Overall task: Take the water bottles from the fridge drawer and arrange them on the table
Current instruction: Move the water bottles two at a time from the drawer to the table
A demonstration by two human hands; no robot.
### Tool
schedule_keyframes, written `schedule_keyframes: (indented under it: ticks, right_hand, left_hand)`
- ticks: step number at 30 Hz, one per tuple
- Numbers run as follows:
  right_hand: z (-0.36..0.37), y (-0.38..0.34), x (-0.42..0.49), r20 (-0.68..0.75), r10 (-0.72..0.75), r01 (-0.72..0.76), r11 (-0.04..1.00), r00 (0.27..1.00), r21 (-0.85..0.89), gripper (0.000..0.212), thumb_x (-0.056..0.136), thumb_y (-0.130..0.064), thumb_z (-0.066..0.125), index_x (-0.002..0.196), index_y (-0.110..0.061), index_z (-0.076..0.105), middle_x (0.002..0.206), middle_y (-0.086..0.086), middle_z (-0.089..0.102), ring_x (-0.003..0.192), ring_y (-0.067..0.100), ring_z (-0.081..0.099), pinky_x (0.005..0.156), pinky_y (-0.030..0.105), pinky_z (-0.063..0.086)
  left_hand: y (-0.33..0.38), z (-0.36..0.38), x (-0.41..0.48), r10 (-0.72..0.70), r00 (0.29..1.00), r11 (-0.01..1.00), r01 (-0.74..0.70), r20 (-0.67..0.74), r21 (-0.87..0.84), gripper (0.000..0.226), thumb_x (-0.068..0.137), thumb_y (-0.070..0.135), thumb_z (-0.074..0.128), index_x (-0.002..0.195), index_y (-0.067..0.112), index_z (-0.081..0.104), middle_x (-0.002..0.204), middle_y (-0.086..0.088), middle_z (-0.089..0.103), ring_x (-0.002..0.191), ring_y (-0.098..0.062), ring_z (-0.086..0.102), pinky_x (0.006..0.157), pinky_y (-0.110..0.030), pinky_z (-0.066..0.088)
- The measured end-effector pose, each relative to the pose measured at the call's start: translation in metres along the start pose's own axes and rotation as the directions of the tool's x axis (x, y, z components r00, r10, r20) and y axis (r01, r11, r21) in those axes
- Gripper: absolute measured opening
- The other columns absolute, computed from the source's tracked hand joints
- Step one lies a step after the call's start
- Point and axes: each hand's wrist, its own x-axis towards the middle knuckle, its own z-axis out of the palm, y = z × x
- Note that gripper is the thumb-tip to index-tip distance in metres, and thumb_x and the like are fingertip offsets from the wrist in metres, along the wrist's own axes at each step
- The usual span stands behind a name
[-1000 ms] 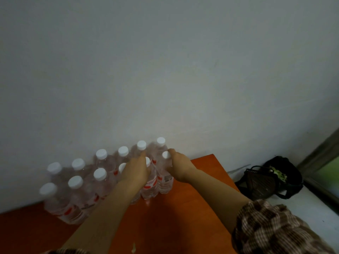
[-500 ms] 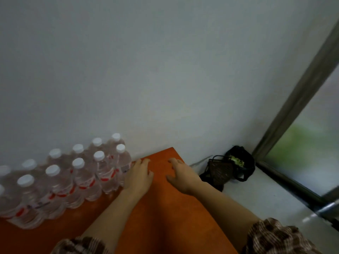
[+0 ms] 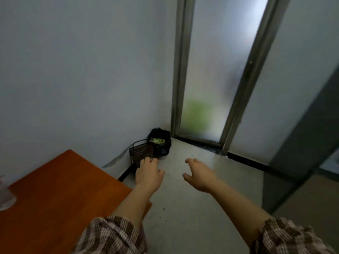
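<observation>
Water bottle (image 3: 5, 196): one, clear plastic with red marks, only partly in view at the far left edge of the frame, blurred, standing on the surface (image 3: 60, 195). Surface: orange-brown wood top, its far corner close to the wall (image 3: 82, 70). Left hand (image 3: 149, 174): back upward, fingers loosely bent, holding nothing, past the right edge of the surface and above the floor (image 3: 192, 217). Right hand (image 3: 200, 176): fingers spread and relaxed, empty, beside the left hand and apart from it, also above the floor. Sleeves (image 3: 110, 235): brown and cream check, pushed up on both forearms. Floor: pale, glossy, a few dark specks. Mesh basket (image 3: 141, 151): black, tilted, in the corner just beyond the left hand. Black bag (image 3: 161, 142): open, something green inside, touching the basket. Wall: plain, pale. Frosted glass door (image 3: 216, 70): metal frame, a green blur behind the lower glass. Dark grey panel (image 3: 302, 162): at right, cannot tell what it is.
</observation>
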Motion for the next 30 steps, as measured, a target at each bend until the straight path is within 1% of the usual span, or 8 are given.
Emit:
schedule_keyframes:
  ticks: [3, 8, 10, 12, 16, 19, 24, 30]
  right_hand:
    - [-0.025, 0.082, -0.047, -0.050, 0.111, -0.110, 0.994, 0.993, 0.011, 0.057, 0.094, -0.037, 0.053, 0.142, -0.013, 0.034, 0.141, 0.012, 0.043, 0.125, 0.029, 0.047, 0.102, 0.043, 0.044]
    - [-0.074, 0.195, -0.113, -0.155, 0.263, -0.261, 0.965, 0.952, 0.031, 0.058, 0.094, -0.035, 0.053, 0.143, -0.011, 0.033, 0.144, 0.012, 0.039, 0.129, 0.030, 0.042, 0.103, 0.040, 0.040]
    - [-0.090, 0.234, -0.137, -0.191, 0.330, -0.329, 0.944, 0.924, 0.038, 0.059, 0.094, -0.034, 0.054, 0.143, -0.011, 0.033, 0.144, 0.012, 0.040, 0.128, 0.030, 0.042, 0.101, 0.040, 0.040]
    - [-0.105, 0.272, -0.159, -0.220, 0.394, -0.395, 0.918, 0.892, 0.042, 0.058, 0.093, -0.035, 0.054, 0.143, -0.011, 0.034, 0.142, 0.012, 0.040, 0.128, 0.031, 0.041, 0.101, 0.040, 0.041]
    - [-0.132, 0.340, -0.198, -0.257, 0.513, -0.520, 0.853, 0.819, 0.047, 0.052, 0.093, -0.036, 0.053, 0.136, -0.012, 0.038, 0.135, 0.013, 0.043, 0.125, 0.033, 0.042, 0.098, 0.043, 0.042]
    - [-0.148, 0.390, -0.217, -0.285, 0.570, -0.579, 0.813, 0.771, 0.059, 0.054, 0.094, -0.036, 0.052, 0.139, -0.012, 0.035, 0.138, 0.011, 0.040, 0.127, 0.032, 0.039, 0.100, 0.045, 0.041]
    - [-0.180, 0.475, -0.229, -0.350, 0.642, -0.667, 0.742, 0.682, 0.063, 0.055, 0.093, -0.038, 0.053, 0.139, -0.013, 0.036, 0.139, 0.010, 0.040, 0.130, 0.031, 0.037, 0.101, 0.046, 0.039]
    - [-0.211, 0.572, -0.223, -0.325, 0.698, -0.717, 0.692, 0.638, 0.080, 0.061, 0.096, -0.038, 0.050, 0.147, -0.014, 0.027, 0.149, 0.008, 0.031, 0.136, 0.029, 0.031, 0.107, 0.045, 0.034]
  left_hand:
    - [0.091, 0.026, -0.019, 0.132, 0.991, 0.991, -0.133, 0.023, 0.021, 0.044, 0.094, 0.034, 0.048, 0.133, 0.015, 0.048, 0.133, -0.008, 0.046, 0.124, -0.025, 0.040, 0.093, -0.039, 0.046]
    - [0.230, 0.056, -0.037, 0.308, 0.951, 0.952, -0.308, 0.026, -0.004, 0.046, 0.093, 0.034, 0.048, 0.134, 0.014, 0.049, 0.136, -0.009, 0.047, 0.127, -0.026, 0.041, 0.099, -0.039, 0.042]
    - [0.282, 0.066, -0.045, 0.382, 0.923, 0.924, -0.382, 0.036, -0.016, 0.046, 0.093, 0.034, 0.049, 0.134, 0.014, 0.049, 0.136, -0.009, 0.046, 0.127, -0.027, 0.041, 0.100, -0.040, 0.042]
    - [0.329, 0.075, -0.051, 0.464, 0.885, 0.886, -0.464, 0.046, -0.018, 0.045, 0.092, 0.035, 0.050, 0.132, 0.015, 0.050, 0.133, -0.009, 0.047, 0.126, -0.027, 0.041, 0.096, -0.040, 0.043]
    - [0.412, 0.095, -0.055, 0.588, 0.806, 0.809, -0.586, 0.066, -0.045, 0.040, 0.091, 0.034, 0.050, 0.125, 0.014, 0.054, 0.126, -0.009, 0.050, 0.122, -0.028, 0.044, 0.094, -0.041, 0.046]
    - [0.472, 0.113, -0.055, 0.653, 0.753, 0.757, -0.651, 0.081, -0.058, 0.041, 0.093, 0.033, 0.048, 0.130, 0.014, 0.052, 0.128, -0.008, 0.049, 0.123, -0.027, 0.044, 0.094, -0.040, 0.045]
    - [0.577, 0.152, -0.049, 0.775, 0.627, 0.632, -0.765, 0.077, -0.123, 0.042, 0.093, 0.032, 0.049, 0.131, 0.015, 0.050, 0.129, -0.008, 0.050, 0.123, -0.026, 0.045, 0.094, -0.038, 0.045]
    - [0.685, 0.202, -0.029, 0.814, 0.561, 0.581, -0.792, 0.148, -0.191, 0.045, 0.095, 0.032, 0.048, 0.136, 0.017, 0.046, 0.133, -0.007, 0.047, 0.125, -0.025, 0.043, 0.096, -0.038, 0.045]
